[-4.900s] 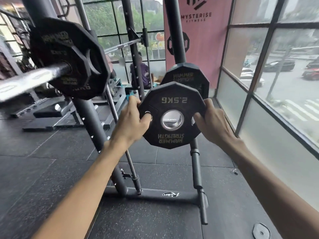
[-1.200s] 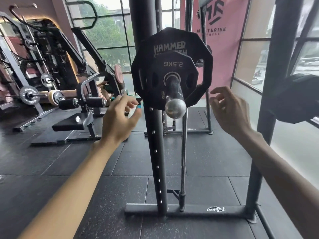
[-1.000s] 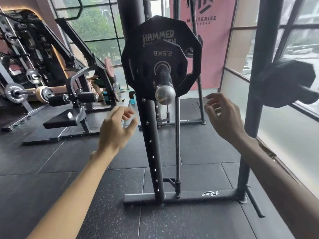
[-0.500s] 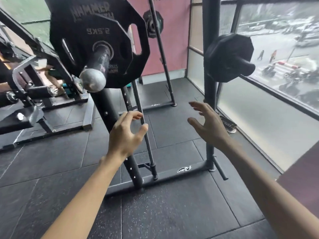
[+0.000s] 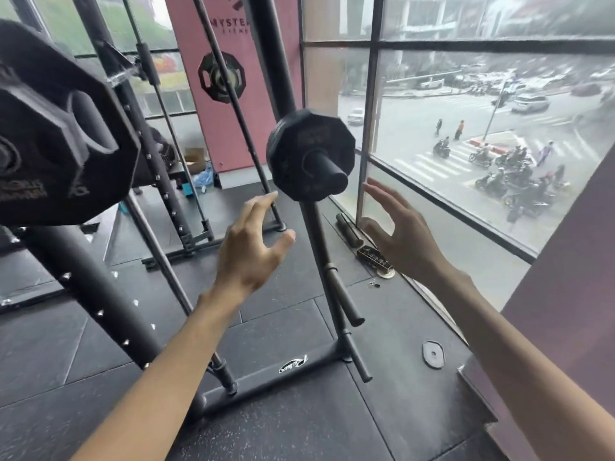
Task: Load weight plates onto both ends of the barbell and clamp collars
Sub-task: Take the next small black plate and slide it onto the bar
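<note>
Having turned from the loaded barbell end, now reaching both empty, spread-fingered hands, left hand point(image 5: 248, 251) and right hand point(image 5: 404, 241), toward small black twelve-sided rubber weight plate point(image 5: 301, 154) on storage peg, just beyond fingertips.

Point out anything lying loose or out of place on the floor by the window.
A small plate lies flat on the floor rather than on a peg of the rack. Near the window sill sit a dark roll, a small boxy object and a tiny clip. Both hands are empty.
</note>
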